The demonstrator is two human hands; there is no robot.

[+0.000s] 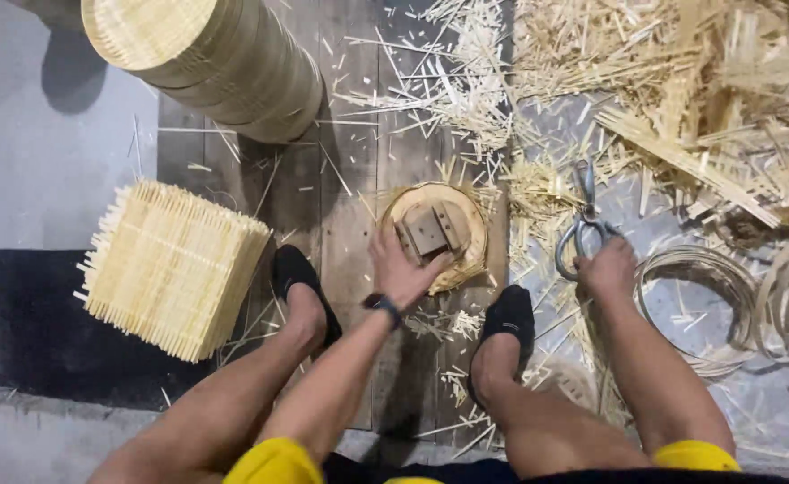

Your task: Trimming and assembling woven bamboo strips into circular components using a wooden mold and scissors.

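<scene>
- Many bamboo strips [681, 81] lie in a big loose heap on the floor, at the upper right, and they spread over the wooden boards [349, 179] in the middle.
- One tall stack of round woven trays [215, 63] stands at the upper left, leaning in the view.
- One square stack of woven bamboo mats [170, 269] sits at the left, partly on a black mat [36, 332], just beside the person's foot in a black sock [300, 282].
- Several thin bamboo hoops [708, 296] lie at the right, near the right hand.
- One round woven disc [435, 233] lies on the boards between the two feet, a little ahead of them, and a small wooden block [428, 231] sits on top of it.
- The left hand [403, 269] rests on the near edge of the disc with spread fingers, touching the block; it presses rather than grips.
- The right hand [605, 267] is closed around the handles of the metal scissors [582, 224], whose blades point away from the person, over the strips.
</scene>
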